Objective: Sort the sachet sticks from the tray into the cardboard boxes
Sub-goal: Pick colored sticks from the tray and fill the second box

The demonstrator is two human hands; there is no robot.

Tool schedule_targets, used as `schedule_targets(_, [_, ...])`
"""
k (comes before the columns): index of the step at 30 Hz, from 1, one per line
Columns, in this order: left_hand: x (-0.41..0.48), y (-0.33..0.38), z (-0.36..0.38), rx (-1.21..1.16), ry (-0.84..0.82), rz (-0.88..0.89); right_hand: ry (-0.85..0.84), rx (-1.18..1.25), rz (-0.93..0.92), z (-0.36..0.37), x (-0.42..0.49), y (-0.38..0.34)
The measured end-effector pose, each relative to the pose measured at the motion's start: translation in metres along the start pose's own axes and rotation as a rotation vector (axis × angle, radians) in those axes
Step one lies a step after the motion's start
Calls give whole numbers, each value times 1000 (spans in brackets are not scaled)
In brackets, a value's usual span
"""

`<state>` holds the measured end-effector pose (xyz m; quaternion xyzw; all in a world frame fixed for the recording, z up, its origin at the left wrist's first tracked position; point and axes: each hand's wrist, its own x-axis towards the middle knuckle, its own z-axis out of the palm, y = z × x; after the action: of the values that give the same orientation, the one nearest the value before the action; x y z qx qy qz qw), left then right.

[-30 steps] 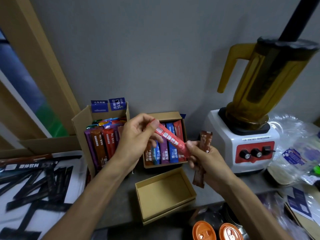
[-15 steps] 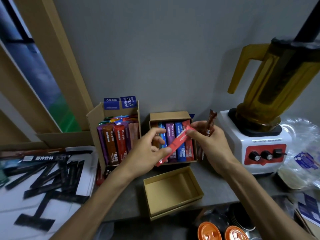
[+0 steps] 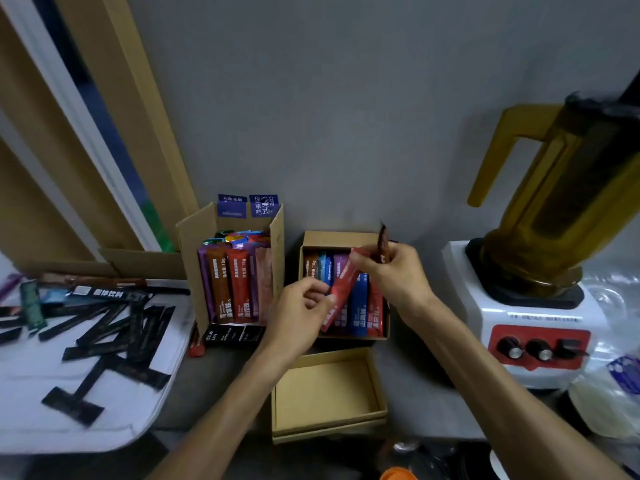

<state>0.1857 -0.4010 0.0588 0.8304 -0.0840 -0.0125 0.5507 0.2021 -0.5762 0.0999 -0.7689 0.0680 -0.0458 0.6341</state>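
A red sachet stick slants over the small cardboard box, which holds several upright coloured sticks. My right hand pinches the red stick's top end and also holds a brown sachet stick that points up. My left hand is at the red stick's lower part, fingers curled against it. A taller cardboard box to the left is packed with sticks. The white tray at the left carries several black sachet sticks.
An empty shallow cardboard lid lies in front of the small box. A blender with an amber jug stands at the right, plastic bags beside it. The grey wall is just behind the boxes. An orange cap shows at the bottom edge.
Both hands have lowered the red stick from the air down into the small box, turning it more upright. My right hand kept the brown stick throughout.
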Motion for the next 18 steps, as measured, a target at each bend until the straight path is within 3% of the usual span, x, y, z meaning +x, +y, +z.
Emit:
schedule_targets(3, [-1, -19, 4, 273, 117, 65, 6, -180, -50, 4, 22, -5])
schedule_targets(10, [4, -31, 20, 790, 104, 320, -68, -431, -183, 23, 32, 12])
schedule_targets(15, [16, -32, 23, 933, 61, 372, 4, -303, -125, 6, 30, 14])
schedule_targets(18, [20, -36, 25, 1012, 7, 457, 40, -109, -44, -4, 31, 14])
